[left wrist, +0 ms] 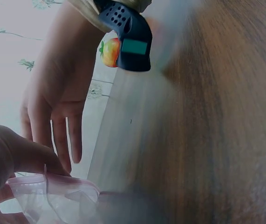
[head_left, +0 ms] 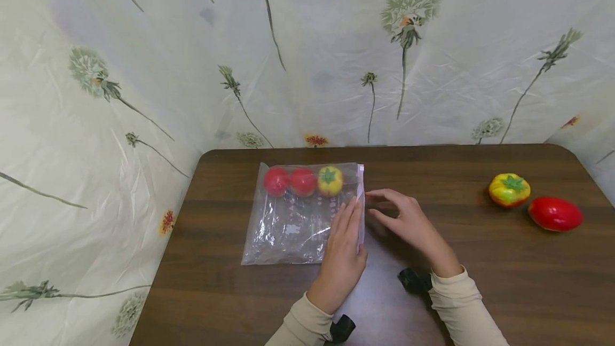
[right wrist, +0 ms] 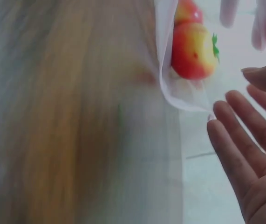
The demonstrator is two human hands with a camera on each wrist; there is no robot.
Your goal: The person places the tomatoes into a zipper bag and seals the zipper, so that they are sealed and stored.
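A clear zip bag [head_left: 288, 234] lies flat on the table, its pinkish zip edge [head_left: 361, 180] facing right. Inside, along the far side, sit two red round fruits [head_left: 302, 181] and a yellow toy fruit with a green leafy top [head_left: 330, 181]. My left hand [head_left: 342, 260] rests on the bag's right part, fingers stretched out beside the zip edge. Just right of that edge is my right hand [head_left: 408, 218], fingers loosely bent, holding nothing. In the right wrist view its fingertips [right wrist: 216, 123] come near the corner of the bag; whether they touch it I cannot tell.
To the right on the brown wooden table [head_left: 216, 292] lie a yellow-red toy fruit with a green top [head_left: 510, 190] and a glossy red oval fruit [head_left: 555, 213]. Each wrist wears a black device [head_left: 414, 281]. Behind the table hangs a floral sheet [head_left: 317, 84].
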